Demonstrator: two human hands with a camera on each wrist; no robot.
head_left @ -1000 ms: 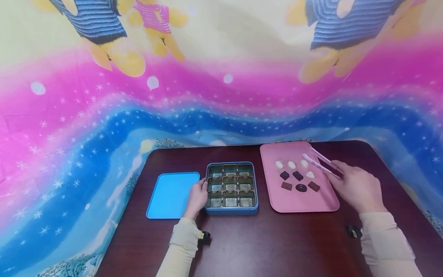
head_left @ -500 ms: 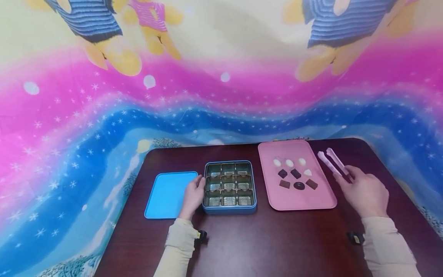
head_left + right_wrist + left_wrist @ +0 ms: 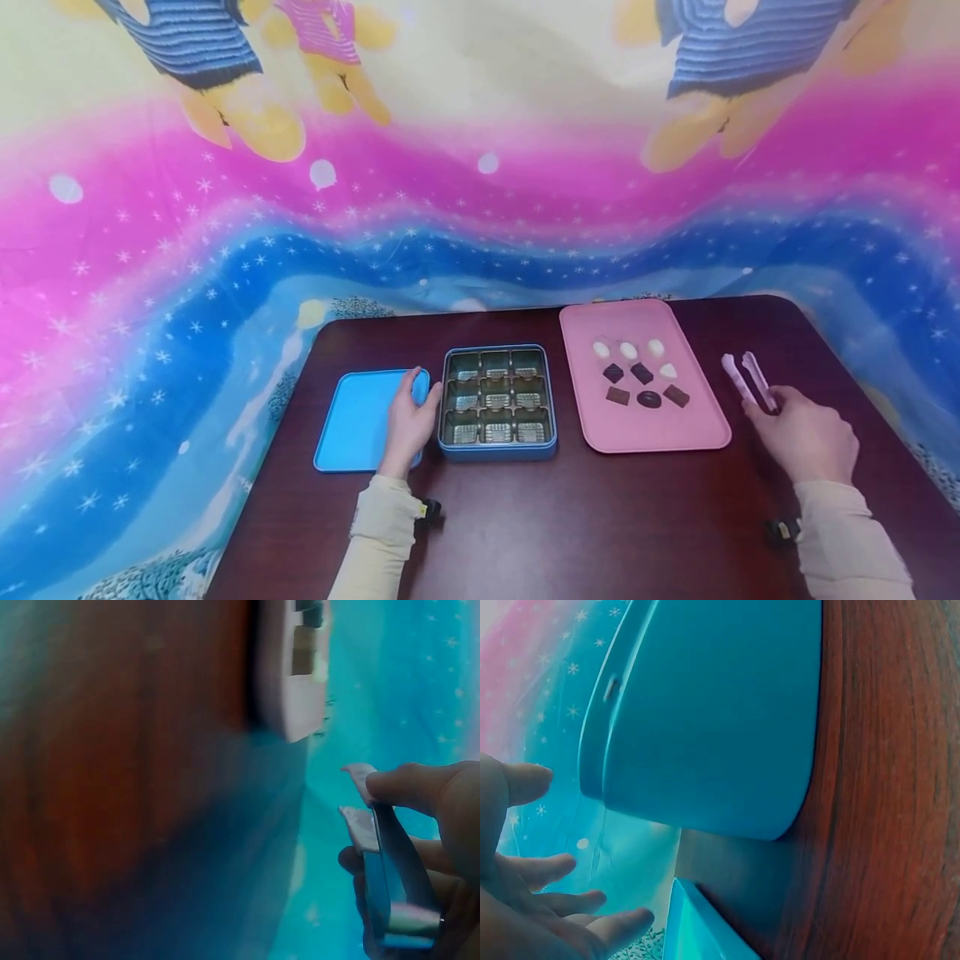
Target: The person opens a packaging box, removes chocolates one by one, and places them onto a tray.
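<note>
My left hand (image 3: 408, 423) hovers with loosely spread fingers over the right edge of a light blue lid (image 3: 352, 425). Just right of it stands a blue square tin (image 3: 498, 454), its gold insert divided into several bare compartments. In the left wrist view a gap shows between the fingers and the tin's wall (image 3: 712, 720). A pair of pink-tipped tongs (image 3: 738, 381) is pinched between the thumb and fingers of my right hand (image 3: 813, 437), off to the right of the pink tray (image 3: 637, 433). Nothing sits between the tongs' slightly parted tips.
On the tray lie several chocolates: white ovals (image 3: 628, 350), dark diamond-like pieces (image 3: 612, 372), brown squares (image 3: 618, 396) and a dark oval (image 3: 649, 399). The dark wooden table (image 3: 585, 533) ends at a patterned cloth backdrop (image 3: 480, 217).
My right hand has drawn the tongs away from the tray, rightward and toward me. My left hand has let go of the tin's left side and shifted left over the lid.
</note>
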